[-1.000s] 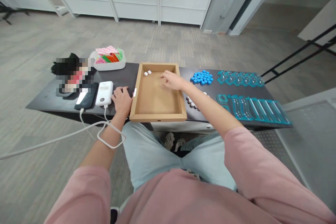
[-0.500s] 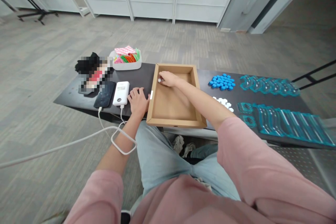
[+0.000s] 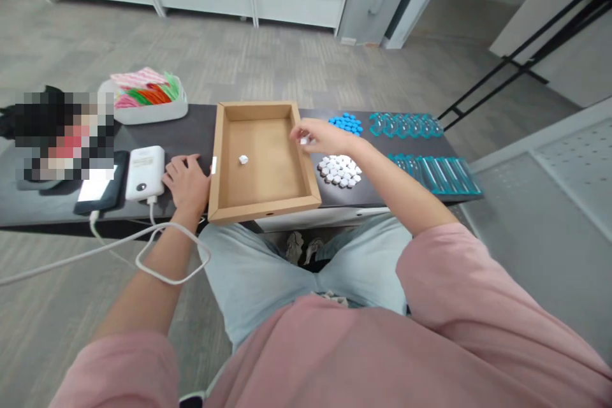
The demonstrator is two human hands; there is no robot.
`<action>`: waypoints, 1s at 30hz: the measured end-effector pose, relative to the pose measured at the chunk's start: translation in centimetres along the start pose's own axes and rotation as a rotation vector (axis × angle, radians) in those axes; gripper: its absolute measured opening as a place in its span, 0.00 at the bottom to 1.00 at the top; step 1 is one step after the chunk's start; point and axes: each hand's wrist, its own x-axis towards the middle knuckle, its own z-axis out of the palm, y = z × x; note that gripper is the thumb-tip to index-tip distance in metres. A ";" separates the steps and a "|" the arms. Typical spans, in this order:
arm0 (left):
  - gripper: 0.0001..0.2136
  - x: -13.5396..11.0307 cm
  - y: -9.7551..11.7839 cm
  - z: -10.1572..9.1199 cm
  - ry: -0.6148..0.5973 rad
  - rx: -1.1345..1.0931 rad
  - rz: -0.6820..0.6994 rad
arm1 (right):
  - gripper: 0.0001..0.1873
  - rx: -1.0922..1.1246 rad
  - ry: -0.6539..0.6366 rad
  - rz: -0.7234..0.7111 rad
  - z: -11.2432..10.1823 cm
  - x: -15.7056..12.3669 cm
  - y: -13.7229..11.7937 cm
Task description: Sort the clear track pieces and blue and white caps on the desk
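Observation:
My left hand (image 3: 186, 185) lies on the dark table with its fingers spread, between a white power bank (image 3: 145, 172) and a cardboard box lid or tray (image 3: 218, 169). One small white hexagonal piece (image 3: 243, 159) sits inside the tray, left of its middle. Over the tray's right rim is my right hand (image 3: 318, 134), its fingers pinched on another small white piece (image 3: 305, 139). Just to the right of the tray lies a group of white hexagonal pieces (image 3: 340, 172), with blue pieces (image 3: 346, 122) behind them.
Transparent teal plastic parts (image 3: 406, 124) stand in rows at the table's right end. A phone (image 3: 101, 185) with a cable (image 3: 172, 227) lies at left. Behind it is a white bin (image 3: 153, 115) of colourful strips. Black metal bars (image 3: 507, 64) slant at the right.
My right hand has moved from the tray's far left to its right rim. A white piece now shows inside the tray. The view has turned right; my left hand stays beside the tray.

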 end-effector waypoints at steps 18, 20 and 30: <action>0.31 0.3 -0.6 0.8 0.052 0.046 0.007 | 0.17 -0.420 -0.033 0.546 -5.6 -13.8 4.0; 0.31 0.2 -0.5 0.7 0.055 0.046 0.005 | 0.16 -0.447 -0.074 0.532 -5.4 -13.5 3.9; 0.29 0.3 -0.4 0.4 0.022 0.066 -0.009 | 0.32 -0.321 -0.191 0.535 -4.9 -13.1 4.7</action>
